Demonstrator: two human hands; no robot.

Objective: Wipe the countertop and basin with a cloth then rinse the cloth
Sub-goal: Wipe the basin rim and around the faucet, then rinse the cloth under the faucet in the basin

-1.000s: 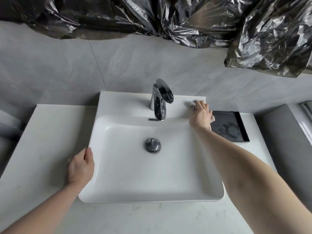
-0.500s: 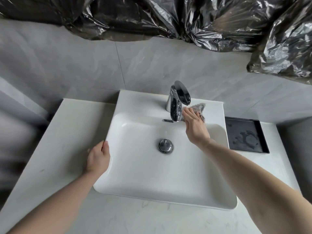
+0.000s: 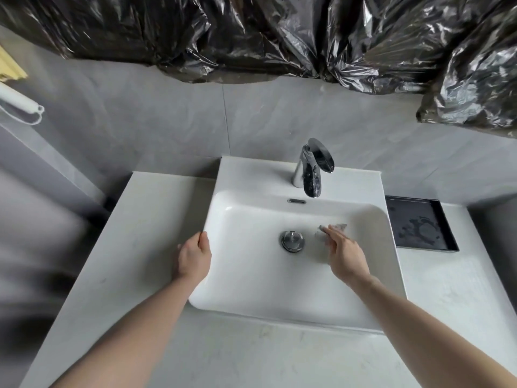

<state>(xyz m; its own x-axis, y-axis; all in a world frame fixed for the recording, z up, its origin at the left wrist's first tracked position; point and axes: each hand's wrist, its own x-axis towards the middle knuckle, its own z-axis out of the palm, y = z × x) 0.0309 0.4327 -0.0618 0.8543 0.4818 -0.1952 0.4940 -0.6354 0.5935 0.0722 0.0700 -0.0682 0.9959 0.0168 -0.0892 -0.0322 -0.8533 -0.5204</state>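
While my right hand [image 3: 347, 254] reaches down inside the white basin [image 3: 251, 275], its fingers lie flat and nearly straight, pressing a small grey cloth [image 3: 326, 233] against the basin floor, palm down rather than closed around it. Only a crumpled bit of that cloth shows past my fingertips, a little corner sticking up toward the back wall, and it sits just beside the round chrome drain plug [image 3: 292, 240], on its right. Over on the other side, my left hand [image 3: 194, 257] rests on the basin's left rim, fingers curled over the edge and thumb up on top, gripping the rim itself and nothing else. Both my forearms come in bare from the bottom of the view. Up at the back, the chrome tap [image 3: 313, 170] stands on the basin's rear ledge with its spout leaning out over the bowl, and I can see no water running from it. A small overflow slot [image 3: 296, 201] sits in the back wall just under the spout. The pale marbled countertop [image 3: 134, 247] spreads around the basin on the left, front and right. To the right of the basin, a black tray [image 3: 419, 224] lies on the counter with pale water marks across its surface. Above the grey tiled wall [image 3: 167, 130], crinkled black plastic sheeting [image 3: 251, 32] hangs across the whole top.
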